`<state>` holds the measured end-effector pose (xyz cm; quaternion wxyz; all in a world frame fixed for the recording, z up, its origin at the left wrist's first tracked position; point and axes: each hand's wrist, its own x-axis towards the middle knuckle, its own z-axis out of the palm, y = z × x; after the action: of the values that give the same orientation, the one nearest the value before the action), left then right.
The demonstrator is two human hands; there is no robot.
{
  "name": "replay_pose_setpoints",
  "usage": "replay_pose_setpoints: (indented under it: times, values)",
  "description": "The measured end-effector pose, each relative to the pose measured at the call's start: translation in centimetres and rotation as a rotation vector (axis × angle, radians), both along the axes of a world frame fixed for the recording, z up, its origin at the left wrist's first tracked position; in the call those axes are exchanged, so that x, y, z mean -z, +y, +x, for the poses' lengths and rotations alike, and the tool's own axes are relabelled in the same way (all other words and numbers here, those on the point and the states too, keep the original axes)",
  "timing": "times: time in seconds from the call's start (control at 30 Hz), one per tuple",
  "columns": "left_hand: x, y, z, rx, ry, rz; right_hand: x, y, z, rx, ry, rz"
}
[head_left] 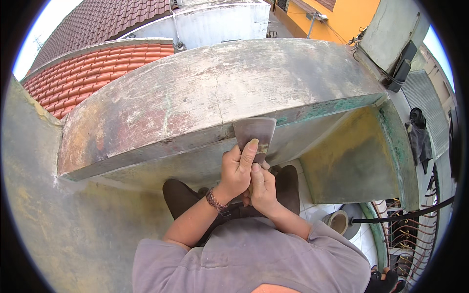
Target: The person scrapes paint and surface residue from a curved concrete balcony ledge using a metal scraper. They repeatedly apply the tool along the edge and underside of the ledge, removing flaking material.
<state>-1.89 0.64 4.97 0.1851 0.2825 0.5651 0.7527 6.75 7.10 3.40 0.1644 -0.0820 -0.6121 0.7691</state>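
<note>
Both hands are closed together on a scraper (254, 131) with a wide, flat metal blade that flares toward its far edge. My left hand (235, 171) wraps round the lower blade, its thumb lying flat along the face. Just below and to the right, my right hand (264, 191) grips the tool's lower end, so the handle is mostly hidden. The blade's far edge is at the front face of a weathered concrete ledge (220, 93); whether it touches I cannot tell. Grey and brown stains, a crack and green paint traces mark the ledge.
A stained wall (93, 224) rises on the left. To the right stand a yellow-grey panel (351, 156), a round pot (337, 222) on white tiles and a curved metal railing (415, 234). Black cloth (418, 139) hangs nearby. Beyond the ledge are tiled roofs (97, 73).
</note>
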Motion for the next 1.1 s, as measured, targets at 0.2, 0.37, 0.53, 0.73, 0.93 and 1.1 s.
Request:
replay_pose_setpoints:
  times: [0.2,0.37,0.53,0.73,0.93,1.1]
  values:
    - [1.2,0.5,0.1,-0.046,-0.033,0.000,0.8,-0.3,-0.1,0.028,-0.021,-0.012]
    - [-1.4,0.7,-0.6,-0.018,-0.023,0.068,-1.2,0.5,-1.1,-0.022,-0.005,-0.075]
    - [0.4,0.6,0.3,-0.024,-0.055,0.024,-0.4,-0.8,0.5,0.063,-0.045,-0.038]
    - [-0.7,0.6,-0.1,0.017,-0.074,0.060,-0.4,0.0,0.0,0.020,-0.048,0.009]
    - [-0.6,0.6,0.0,0.032,-0.101,0.038,-0.5,-0.3,0.4,0.014,-0.079,-0.010]
    - [-0.1,0.6,0.2,0.009,-0.118,0.025,0.3,-0.6,0.3,0.050,-0.047,-0.026]
